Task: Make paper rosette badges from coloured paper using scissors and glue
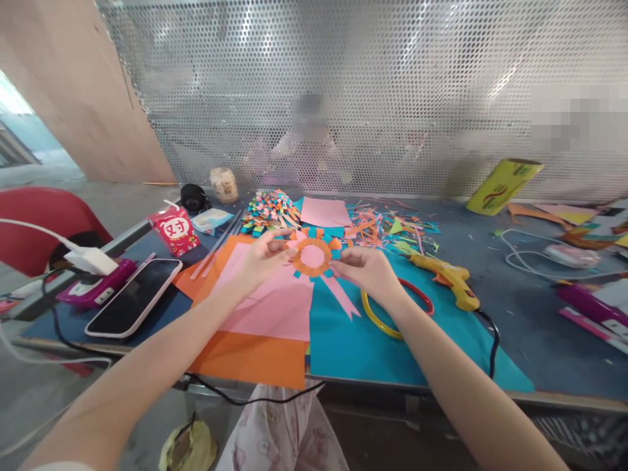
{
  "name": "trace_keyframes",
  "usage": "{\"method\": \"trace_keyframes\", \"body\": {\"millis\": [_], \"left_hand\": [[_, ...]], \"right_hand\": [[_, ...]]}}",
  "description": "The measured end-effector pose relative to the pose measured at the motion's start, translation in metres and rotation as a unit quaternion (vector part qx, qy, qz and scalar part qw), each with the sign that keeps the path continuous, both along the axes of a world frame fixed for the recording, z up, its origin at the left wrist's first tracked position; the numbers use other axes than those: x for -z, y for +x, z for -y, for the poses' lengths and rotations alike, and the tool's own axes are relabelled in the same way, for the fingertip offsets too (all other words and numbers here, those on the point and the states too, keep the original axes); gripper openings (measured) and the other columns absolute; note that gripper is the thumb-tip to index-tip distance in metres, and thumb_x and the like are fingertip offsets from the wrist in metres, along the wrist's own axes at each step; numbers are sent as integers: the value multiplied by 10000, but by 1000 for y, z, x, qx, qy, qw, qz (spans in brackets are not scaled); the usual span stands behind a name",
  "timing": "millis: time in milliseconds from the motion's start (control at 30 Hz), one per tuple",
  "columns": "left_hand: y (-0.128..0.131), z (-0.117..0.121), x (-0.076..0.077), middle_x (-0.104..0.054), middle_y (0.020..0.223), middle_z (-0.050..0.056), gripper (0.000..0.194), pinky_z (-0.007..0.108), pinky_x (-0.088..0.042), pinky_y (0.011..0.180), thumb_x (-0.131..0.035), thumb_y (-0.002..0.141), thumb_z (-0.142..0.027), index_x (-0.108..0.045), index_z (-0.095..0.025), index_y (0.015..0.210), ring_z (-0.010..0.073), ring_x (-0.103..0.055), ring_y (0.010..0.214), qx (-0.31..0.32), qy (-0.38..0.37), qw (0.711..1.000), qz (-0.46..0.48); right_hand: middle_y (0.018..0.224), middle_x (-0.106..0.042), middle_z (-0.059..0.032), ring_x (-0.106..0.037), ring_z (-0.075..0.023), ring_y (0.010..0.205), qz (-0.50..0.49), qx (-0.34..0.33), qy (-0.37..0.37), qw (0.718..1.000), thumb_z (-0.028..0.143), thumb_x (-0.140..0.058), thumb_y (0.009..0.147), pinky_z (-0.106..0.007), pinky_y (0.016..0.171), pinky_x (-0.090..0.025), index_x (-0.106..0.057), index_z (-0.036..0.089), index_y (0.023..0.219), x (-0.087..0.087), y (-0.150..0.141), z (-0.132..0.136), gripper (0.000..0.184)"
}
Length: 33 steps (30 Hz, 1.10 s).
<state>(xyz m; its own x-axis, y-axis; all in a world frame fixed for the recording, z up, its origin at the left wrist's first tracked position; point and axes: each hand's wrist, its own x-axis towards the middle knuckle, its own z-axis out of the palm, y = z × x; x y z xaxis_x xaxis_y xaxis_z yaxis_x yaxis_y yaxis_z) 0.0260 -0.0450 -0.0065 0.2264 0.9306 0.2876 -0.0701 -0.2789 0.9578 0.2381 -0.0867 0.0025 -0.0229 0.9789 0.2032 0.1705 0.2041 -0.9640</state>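
Note:
A round paper rosette [314, 256] with an orange ring, a pink centre, blue and orange tabs and a pink ribbon tail [343, 297] is held up above the table. My left hand [269, 256] pinches its left edge between thumb and fingers. On the opposite edge, my right hand [366, 268] grips it the same way. Below lie pink paper [275, 314], orange paper [255, 360] and blue paper [363, 356]. A red and yellow ring [380, 320] rests on the blue sheet, partly behind my right forearm. Near it is a yellow glue gun [449, 275].
Small paper pieces [275, 209] and shredded strips [383, 226] are heaped behind the rosette, beside a pink sheet [324, 212]. To the left are a phone [135, 297], a red drink carton [174, 229] and a purple power strip [98, 288]. A perforated metal screen [383, 98] stands behind.

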Motion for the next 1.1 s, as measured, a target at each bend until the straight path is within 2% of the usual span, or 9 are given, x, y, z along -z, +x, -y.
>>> {"method": "trace_keyframes", "body": {"millis": [133,233,367,433,500,733,900,1000,1100], "left_hand": [[-8,-16,6,-706,959,119,532,371,-519,787,-619,735,-558,-548,-160,1081,245,-685,923,-51,10,999,-7],[-14,-15,8,-645,1167,198,684,441,-472,927,-643,682,-564,-507,-132,1194,298,-607,1123,-81,61,976,-195],[-15,-1,8,-284,1533,222,1065,586,-183,1131,-642,607,-682,-289,-132,1449,379,-231,1431,-7,62,855,-514],[-16,4,6,-136,1582,191,1132,617,-80,1136,-586,608,-748,-215,-145,1491,382,-73,1465,34,38,795,-605],[-22,5,4,-59,1590,167,1120,590,-53,1149,-516,648,-771,-176,-135,1505,354,-1,1472,59,27,766,-640],[-63,0,-8,-124,1570,188,1007,386,-124,1188,-574,718,-565,-181,-62,1497,280,-147,1466,86,26,754,-651],[-82,9,-8,-136,1571,166,957,443,-159,1176,-524,739,-634,-232,-126,1496,300,-129,1464,54,30,766,-640],[-81,15,-5,-154,1560,191,975,517,-113,1165,-526,723,-661,-268,-110,1486,339,-90,1463,9,32,746,-665],[-73,22,-1,-127,1564,184,944,560,-77,1154,-458,768,-666,-236,-107,1495,337,-87,1466,20,24,729,-684]], "right_hand": [[675,-678,-33,-664,-219,672,71,170,132,974,433,-687,625,-354,648,-529,-606,194,656,-7,10,0,253],[725,-697,-43,-676,-230,735,138,251,186,940,403,-631,692,-370,723,-520,-617,197,686,-10,16,2,207],[760,-707,-48,-677,-240,762,202,284,174,921,400,-606,723,-366,737,-500,-622,207,698,-10,19,3,195],[760,-705,-48,-675,-242,765,217,293,166,916,402,-603,726,-363,740,-495,-624,210,702,-10,20,2,194],[757,-702,-47,-669,-239,763,221,298,170,913,407,-596,731,-358,742,-493,-622,212,701,-9,21,1,198],[780,-708,-57,-656,-235,769,230,303,185,906,400,-579,754,-353,742,-488,-626,213,711,-11,22,1,197],[776,-705,-62,-651,-251,784,253,329,212,885,407,-571,775,-366,744,-475,-617,216,713,-13,23,3,206],[773,-699,-60,-646,-248,770,237,336,222,884,409,-574,778,-373,741,-483,-613,219,716,-13,25,1,204],[765,-694,-54,-645,-248,762,213,339,229,887,408,-580,776,-374,728,-495,-608,220,721,-11,27,-1,198]]}}
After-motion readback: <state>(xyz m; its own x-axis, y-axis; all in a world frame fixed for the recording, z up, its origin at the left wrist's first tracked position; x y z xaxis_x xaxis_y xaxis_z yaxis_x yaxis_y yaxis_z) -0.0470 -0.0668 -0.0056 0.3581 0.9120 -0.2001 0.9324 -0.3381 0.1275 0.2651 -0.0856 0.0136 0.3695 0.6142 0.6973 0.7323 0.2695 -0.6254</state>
